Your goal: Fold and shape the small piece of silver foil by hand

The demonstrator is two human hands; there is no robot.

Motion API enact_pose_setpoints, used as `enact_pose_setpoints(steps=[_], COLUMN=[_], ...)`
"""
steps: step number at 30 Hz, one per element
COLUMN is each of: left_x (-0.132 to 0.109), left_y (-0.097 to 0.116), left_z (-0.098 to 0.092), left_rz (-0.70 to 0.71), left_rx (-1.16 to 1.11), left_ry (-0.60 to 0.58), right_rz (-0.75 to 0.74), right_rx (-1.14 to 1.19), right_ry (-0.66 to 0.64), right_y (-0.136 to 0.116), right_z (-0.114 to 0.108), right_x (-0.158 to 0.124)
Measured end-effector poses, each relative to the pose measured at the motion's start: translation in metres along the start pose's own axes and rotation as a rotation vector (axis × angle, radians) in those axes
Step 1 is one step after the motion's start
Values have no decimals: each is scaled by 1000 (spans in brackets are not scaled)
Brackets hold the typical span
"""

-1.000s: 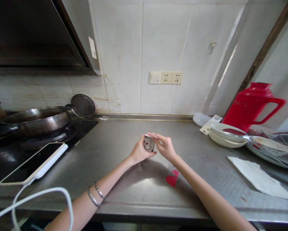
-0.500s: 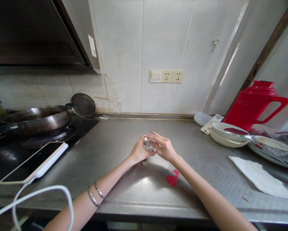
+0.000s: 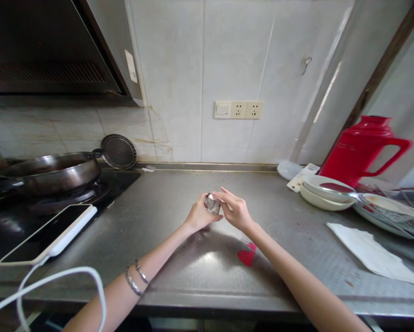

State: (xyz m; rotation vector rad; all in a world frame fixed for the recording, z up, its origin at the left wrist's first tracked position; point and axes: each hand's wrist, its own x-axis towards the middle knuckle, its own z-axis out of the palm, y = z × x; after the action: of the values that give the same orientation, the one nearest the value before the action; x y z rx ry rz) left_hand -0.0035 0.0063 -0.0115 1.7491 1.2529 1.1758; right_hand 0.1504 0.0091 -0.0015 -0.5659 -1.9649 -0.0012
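Observation:
Above the middle of the steel counter (image 3: 165, 198), my left hand (image 3: 199, 216) is closed around a small, shiny, see-through object (image 3: 212, 205) that looks like a little glass jar. My right hand (image 3: 235, 210) meets it from the right, fingers bent over its upper edge and thumb below. A whitish bit shows under the right fingertips; whether it is paper or part of the jar cannot be made out. The jar's lower part is hidden by my hands. A torn red scrap (image 3: 247, 255) lies on the counter beside my right forearm.
On the left are a stove with a steel pan (image 3: 51, 173) and a phone (image 3: 49, 233) with a white cable (image 3: 71, 272). To the right stand stacked bowls (image 3: 326, 198), a red thermos (image 3: 361, 150), plates (image 3: 383, 212) and a white paper sheet (image 3: 373, 253).
The jar is turned slightly in my hands, and more of its clear side shows. My right fingers have shifted a little over its top. The view has moved slightly.

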Motion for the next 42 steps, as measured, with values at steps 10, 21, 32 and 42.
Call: enact_pose_setpoints(steps=[10, 21, 32, 42], left_x=[-3, -9, -12, -9], left_y=[14, 19, 26, 24], left_z=[-4, 0, -1, -1], left_rz=[-90, -167, -225, -200], left_rx=[-349, -437, -467, -439], left_ry=[-168, -156, -173, -132], right_rz=[-53, -37, -163, -188], right_rx=[22, -21, -56, -40], right_ry=[24, 143, 84, 164], right_y=[-9, -9, -5, -9], right_z=[11, 9, 3, 2], right_x=[-7, -4, -4, 1])
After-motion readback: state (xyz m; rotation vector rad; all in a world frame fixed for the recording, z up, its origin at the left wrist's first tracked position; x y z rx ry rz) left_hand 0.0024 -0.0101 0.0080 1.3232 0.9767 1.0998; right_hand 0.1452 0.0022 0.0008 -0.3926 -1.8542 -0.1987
